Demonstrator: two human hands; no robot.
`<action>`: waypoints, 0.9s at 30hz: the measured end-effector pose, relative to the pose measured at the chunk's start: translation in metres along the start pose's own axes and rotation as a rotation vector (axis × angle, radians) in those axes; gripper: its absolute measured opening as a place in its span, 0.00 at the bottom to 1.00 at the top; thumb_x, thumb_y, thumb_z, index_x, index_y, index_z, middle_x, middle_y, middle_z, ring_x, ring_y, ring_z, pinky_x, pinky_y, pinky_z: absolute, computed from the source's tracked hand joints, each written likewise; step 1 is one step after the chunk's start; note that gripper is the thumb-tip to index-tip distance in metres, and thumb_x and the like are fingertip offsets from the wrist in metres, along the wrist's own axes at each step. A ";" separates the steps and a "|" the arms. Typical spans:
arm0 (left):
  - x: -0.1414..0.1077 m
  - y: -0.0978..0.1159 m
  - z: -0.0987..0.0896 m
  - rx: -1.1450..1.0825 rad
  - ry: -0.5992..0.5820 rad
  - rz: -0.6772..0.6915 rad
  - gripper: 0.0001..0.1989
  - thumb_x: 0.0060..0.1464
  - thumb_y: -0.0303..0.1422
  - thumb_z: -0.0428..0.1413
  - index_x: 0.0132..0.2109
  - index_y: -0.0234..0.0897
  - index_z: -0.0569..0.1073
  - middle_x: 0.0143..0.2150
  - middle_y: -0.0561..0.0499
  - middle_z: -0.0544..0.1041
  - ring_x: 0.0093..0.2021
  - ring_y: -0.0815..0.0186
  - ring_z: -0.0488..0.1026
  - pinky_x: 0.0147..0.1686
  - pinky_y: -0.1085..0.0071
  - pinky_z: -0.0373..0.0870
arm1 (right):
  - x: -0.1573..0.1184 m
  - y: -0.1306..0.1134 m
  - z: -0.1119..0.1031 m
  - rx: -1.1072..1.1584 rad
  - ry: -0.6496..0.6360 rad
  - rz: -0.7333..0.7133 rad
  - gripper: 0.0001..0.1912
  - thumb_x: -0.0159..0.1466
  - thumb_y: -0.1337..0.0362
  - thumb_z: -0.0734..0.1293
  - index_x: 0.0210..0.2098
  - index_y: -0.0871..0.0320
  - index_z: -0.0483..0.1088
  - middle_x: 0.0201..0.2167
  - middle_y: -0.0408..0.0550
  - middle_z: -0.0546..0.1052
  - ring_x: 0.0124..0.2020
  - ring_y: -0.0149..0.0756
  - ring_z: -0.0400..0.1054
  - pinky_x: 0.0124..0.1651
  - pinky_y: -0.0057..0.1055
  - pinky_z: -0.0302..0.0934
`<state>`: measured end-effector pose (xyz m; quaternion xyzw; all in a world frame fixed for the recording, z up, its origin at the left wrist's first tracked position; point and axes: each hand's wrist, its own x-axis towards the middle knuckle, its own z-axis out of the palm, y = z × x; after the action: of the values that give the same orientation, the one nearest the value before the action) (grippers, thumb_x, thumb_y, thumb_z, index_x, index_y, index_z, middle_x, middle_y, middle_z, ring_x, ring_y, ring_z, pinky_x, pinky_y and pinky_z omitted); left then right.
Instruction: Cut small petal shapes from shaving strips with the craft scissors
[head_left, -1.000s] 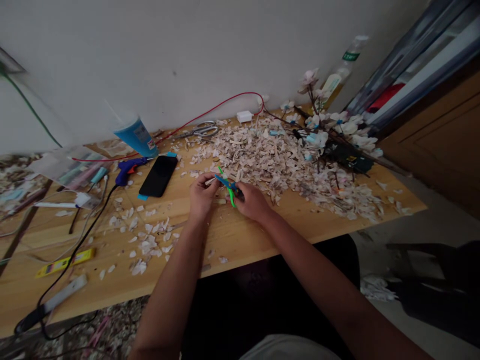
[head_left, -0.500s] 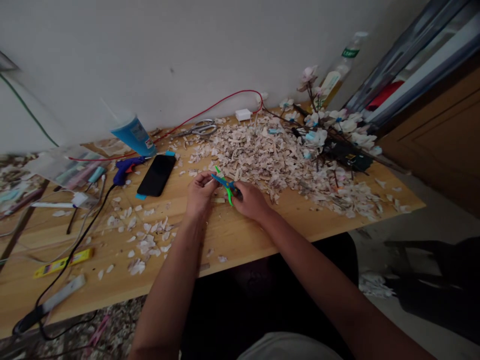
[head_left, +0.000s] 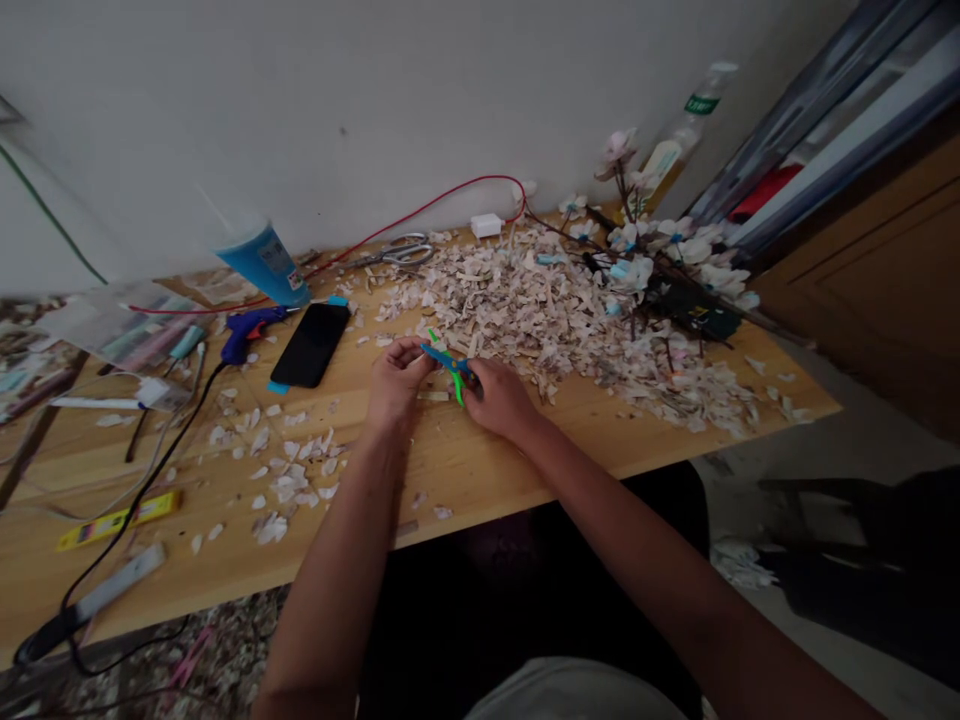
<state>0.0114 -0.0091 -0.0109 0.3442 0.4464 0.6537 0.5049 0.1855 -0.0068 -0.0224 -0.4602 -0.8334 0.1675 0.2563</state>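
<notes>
Scissors (head_left: 448, 362), small, with blue blades and green handles, sit between my two hands above the middle of the wooden table (head_left: 480, 470), just at the near edge of the big scrap heap. Largest on my screen is that table, running from the left edge to the far right corner. Next comes the wide pile of pale paper scraps (head_left: 555, 320), spread across the right half of the table up to the wall. At its far right end lies a bunch of artificial flowers (head_left: 660, 255) on dark stems. My right hand (head_left: 499, 398) is closed around the green handles of the scissors; my left hand (head_left: 396, 378) pinches a small pale piece at the blade tips, though I cannot tell what the piece is. Left of my hands lies a black phone (head_left: 311, 343), face up, with a blue glue gun (head_left: 247, 328) just beside it and a blue bottle (head_left: 262, 262) near the wall behind. A smaller scatter of pale petals (head_left: 289, 480) lies on the near left. Metal scissors (head_left: 397, 254) rest by the wall, beside a red cable (head_left: 420, 212).
</notes>
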 end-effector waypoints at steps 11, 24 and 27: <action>0.000 0.000 -0.001 -0.035 -0.005 -0.038 0.18 0.37 0.38 0.73 0.34 0.36 0.78 0.30 0.53 0.80 0.29 0.71 0.76 0.36 0.73 0.74 | 0.001 0.000 0.000 0.003 -0.030 0.058 0.04 0.62 0.67 0.64 0.37 0.57 0.68 0.35 0.51 0.75 0.38 0.41 0.65 0.41 0.35 0.54; -0.001 -0.002 -0.002 0.142 -0.026 0.011 0.13 0.39 0.30 0.69 0.34 0.36 0.77 0.30 0.53 0.80 0.30 0.69 0.77 0.36 0.72 0.74 | -0.002 0.001 0.002 -0.008 -0.019 0.021 0.06 0.65 0.60 0.64 0.38 0.56 0.65 0.35 0.51 0.73 0.39 0.43 0.64 0.42 0.38 0.53; 0.000 -0.003 -0.002 0.122 -0.024 0.009 0.12 0.40 0.31 0.70 0.34 0.36 0.77 0.29 0.54 0.79 0.29 0.70 0.76 0.34 0.74 0.73 | -0.002 0.001 0.001 -0.008 -0.020 0.031 0.05 0.64 0.61 0.64 0.37 0.56 0.65 0.35 0.51 0.73 0.39 0.43 0.64 0.41 0.37 0.53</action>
<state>0.0108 -0.0095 -0.0145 0.3840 0.4777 0.6234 0.4855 0.1861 -0.0076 -0.0243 -0.4724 -0.8294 0.1726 0.2432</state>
